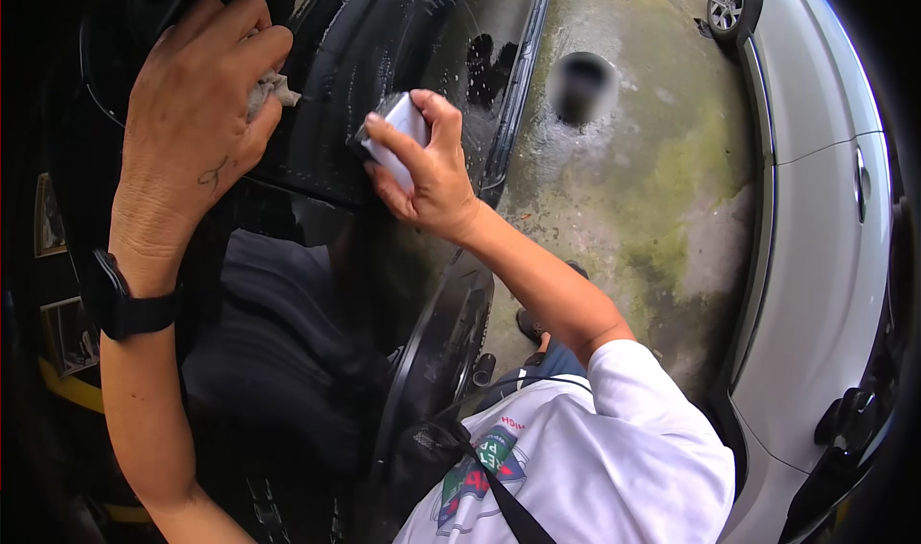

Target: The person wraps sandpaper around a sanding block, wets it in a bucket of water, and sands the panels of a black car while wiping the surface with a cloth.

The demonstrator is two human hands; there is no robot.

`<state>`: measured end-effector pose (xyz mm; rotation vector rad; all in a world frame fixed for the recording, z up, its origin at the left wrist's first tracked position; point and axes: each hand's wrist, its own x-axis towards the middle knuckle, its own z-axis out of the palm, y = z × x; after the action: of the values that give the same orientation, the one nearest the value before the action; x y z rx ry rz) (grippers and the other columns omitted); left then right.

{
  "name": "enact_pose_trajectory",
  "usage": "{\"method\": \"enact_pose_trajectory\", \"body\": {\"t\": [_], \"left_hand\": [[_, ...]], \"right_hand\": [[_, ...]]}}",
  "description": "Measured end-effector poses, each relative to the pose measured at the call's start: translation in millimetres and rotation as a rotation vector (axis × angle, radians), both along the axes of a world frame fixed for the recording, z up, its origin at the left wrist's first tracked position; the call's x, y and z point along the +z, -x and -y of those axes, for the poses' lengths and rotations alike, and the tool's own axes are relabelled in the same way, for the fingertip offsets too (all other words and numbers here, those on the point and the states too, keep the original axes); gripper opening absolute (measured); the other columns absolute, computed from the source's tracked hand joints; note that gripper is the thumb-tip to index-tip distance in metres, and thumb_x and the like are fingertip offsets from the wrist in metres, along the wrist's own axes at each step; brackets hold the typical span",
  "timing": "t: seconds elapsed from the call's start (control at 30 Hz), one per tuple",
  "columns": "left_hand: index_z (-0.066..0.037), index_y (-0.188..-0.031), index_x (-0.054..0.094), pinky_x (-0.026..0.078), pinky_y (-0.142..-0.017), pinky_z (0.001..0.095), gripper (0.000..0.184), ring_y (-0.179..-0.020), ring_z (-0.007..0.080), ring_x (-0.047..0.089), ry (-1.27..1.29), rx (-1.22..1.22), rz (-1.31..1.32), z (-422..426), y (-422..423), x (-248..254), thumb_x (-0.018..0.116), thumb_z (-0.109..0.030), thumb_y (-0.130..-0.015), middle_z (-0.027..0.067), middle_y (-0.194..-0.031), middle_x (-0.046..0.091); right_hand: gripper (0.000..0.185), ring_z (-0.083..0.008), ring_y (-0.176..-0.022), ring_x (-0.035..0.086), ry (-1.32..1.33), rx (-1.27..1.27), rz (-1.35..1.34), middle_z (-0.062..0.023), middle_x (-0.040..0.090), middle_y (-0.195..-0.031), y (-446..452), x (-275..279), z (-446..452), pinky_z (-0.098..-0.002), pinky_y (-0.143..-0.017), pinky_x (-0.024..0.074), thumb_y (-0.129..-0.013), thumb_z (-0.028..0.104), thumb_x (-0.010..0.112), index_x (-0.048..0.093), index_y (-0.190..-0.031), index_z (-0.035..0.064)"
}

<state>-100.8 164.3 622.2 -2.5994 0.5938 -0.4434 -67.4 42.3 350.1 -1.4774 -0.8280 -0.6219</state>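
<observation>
My left hand point(206, 93), with a black watch on its wrist, is at the upper left above the black car point(288, 175). Its fingers are curled around a crumpled greyish-white cloth point(272, 89), of which only part shows. My right hand point(422, 165) grips a white block-shaped pad point(398, 127) between thumb and fingers. The pad's darker far edge lies at the car's glossy surface. Wet streaks and whitish droplets cover the panel around it. What the pad is made of I cannot tell.
A silver car point(815, 256) stands along the right side. Between the cars runs wet, mossy concrete point(652, 189) with a blurred dark round thing point(580, 88) on it. My white shirt and a black strap point(508, 506) fill the bottom.
</observation>
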Motion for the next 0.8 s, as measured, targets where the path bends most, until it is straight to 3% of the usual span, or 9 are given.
{"method": "enact_pose_trajectory", "body": {"t": [0.13, 0.17, 0.27, 0.4, 0.53, 0.6, 0.63, 0.73, 0.8], "left_hand": [[-0.006, -0.092, 0.067, 0.056, -0.088, 0.0379, 0.024, -0.093, 0.0231, 0.061, -0.009, 0.028, -0.025, -0.2, -1.0, -3.8, 0.08, -0.003, -0.072, 0.0029, -0.095, 0.059], [-0.006, -0.092, 0.067, 0.056, -0.088, 0.0381, 0.024, -0.093, 0.0232, 0.06, -0.009, 0.039, -0.023, -0.7, -1.3, -4.7, 0.079, -0.003, -0.072, 0.003, -0.095, 0.059], [-0.006, -0.092, 0.066, 0.055, -0.087, 0.0384, 0.024, -0.093, 0.0233, 0.06, -0.013, 0.035, -0.018, 1.2, -2.5, -0.5, 0.079, -0.003, -0.072, 0.003, -0.095, 0.059], [-0.003, -0.09, 0.062, 0.053, -0.084, 0.0398, 0.018, -0.093, 0.0258, 0.06, 0.031, 0.011, -0.028, -0.1, 0.5, -0.6, 0.071, -0.003, -0.074, 0.0048, -0.098, 0.059], [-0.005, -0.09, 0.065, 0.055, -0.086, 0.0386, 0.023, -0.093, 0.024, 0.06, 0.005, 0.037, -0.01, 3.9, 3.2, -2.5, 0.078, -0.003, -0.071, 0.0034, -0.094, 0.059], [-0.005, -0.088, 0.064, 0.055, -0.085, 0.0389, 0.022, -0.092, 0.0241, 0.06, 0.03, 0.056, -0.01, 4.1, 1.8, -4.2, 0.078, -0.003, -0.071, 0.0035, -0.094, 0.058], [-0.005, -0.088, 0.064, 0.055, -0.085, 0.0389, 0.022, -0.092, 0.0241, 0.06, 0.023, 0.046, -0.011, 4.4, -0.2, -3.6, 0.078, -0.003, -0.071, 0.0035, -0.094, 0.058], [-0.005, -0.088, 0.063, 0.054, -0.085, 0.0391, 0.022, -0.092, 0.0241, 0.06, 0.023, 0.059, -0.02, 5.5, -3.9, -1.2, 0.077, -0.003, -0.071, 0.0036, -0.094, 0.058], [-0.005, -0.088, 0.064, 0.054, -0.086, 0.0393, 0.021, -0.092, 0.0241, 0.06, 0.023, 0.032, -0.017, 5.7, -2.1, -1.0, 0.077, -0.003, -0.071, 0.0037, -0.095, 0.058]], "right_hand": [[0.046, -0.0468, -0.112, 0.049, -0.107, -0.267, -0.061, -0.0287, 0.043, -0.127, -132.3, 42.7, -33.7, -0.0552, -0.093, 0.0475, -0.085, 0.021, 0.081, 0.065, -0.128, 0.021], [0.042, -0.0404, -0.109, 0.054, -0.16, -0.334, -0.094, -0.0233, 0.053, -0.119, -140.1, 53.7, -40.2, -0.049, -0.095, 0.0457, -0.092, 0.02, 0.076, 0.065, -0.131, 0.0134], [0.051, -0.0465, -0.114, 0.049, -0.138, -0.233, -0.087, -0.0282, 0.043, -0.129, -98.1, 34.5, -36.0, -0.0542, -0.096, 0.0471, -0.083, 0.019, 0.083, 0.066, -0.131, 0.021], [0.063, -0.0453, -0.119, 0.048, -0.068, 0.022, -0.141, -0.0274, 0.042, -0.133, 27.1, 2.7, -5.8, -0.0508, -0.103, 0.0444, -0.078, 0.016, 0.086, 0.066, -0.137, 0.0191], [0.056, -0.0448, -0.116, 0.048, -0.119, -0.123, -0.032, -0.0272, 0.043, -0.131, -41.4, 20.2, -23.6, -0.0528, -0.099, 0.0457, -0.079, 0.018, 0.085, 0.067, -0.132, 0.0199], [0.047, -0.0431, -0.117, 0.049, -0.091, -0.279, -0.099, -0.0278, 0.046, -0.127, -123.3, 50.3, -40.1, -0.0504, -0.098, 0.0461, -0.088, 0.021, 0.08, 0.064, -0.133, 0.0188], [0.042, -0.0421, -0.109, 0.054, -0.198, -0.325, -0.116, -0.0244, 0.052, -0.118, -143.4, 67.9, -49.3, -0.0502, -0.095, 0.0454, -0.092, 0.019, 0.075, 0.065, -0.132, 0.0134], [0.048, -0.0464, -0.111, 0.049, -0.141, -0.267, -0.095, -0.0279, 0.044, -0.125, -119.8, 50.5, -41.9, -0.0532, -0.095, 0.0467, -0.084, 0.022, 0.082, 0.065, -0.129, 0.0205], [0.058, -0.0457, -0.116, 0.048, -0.113, -0.133, -0.09, -0.0279, 0.043, -0.129, -37.0, 33.0, -24.7, -0.0532, -0.101, 0.0453, -0.08, 0.017, 0.085, 0.067, -0.135, 0.0209]]}}
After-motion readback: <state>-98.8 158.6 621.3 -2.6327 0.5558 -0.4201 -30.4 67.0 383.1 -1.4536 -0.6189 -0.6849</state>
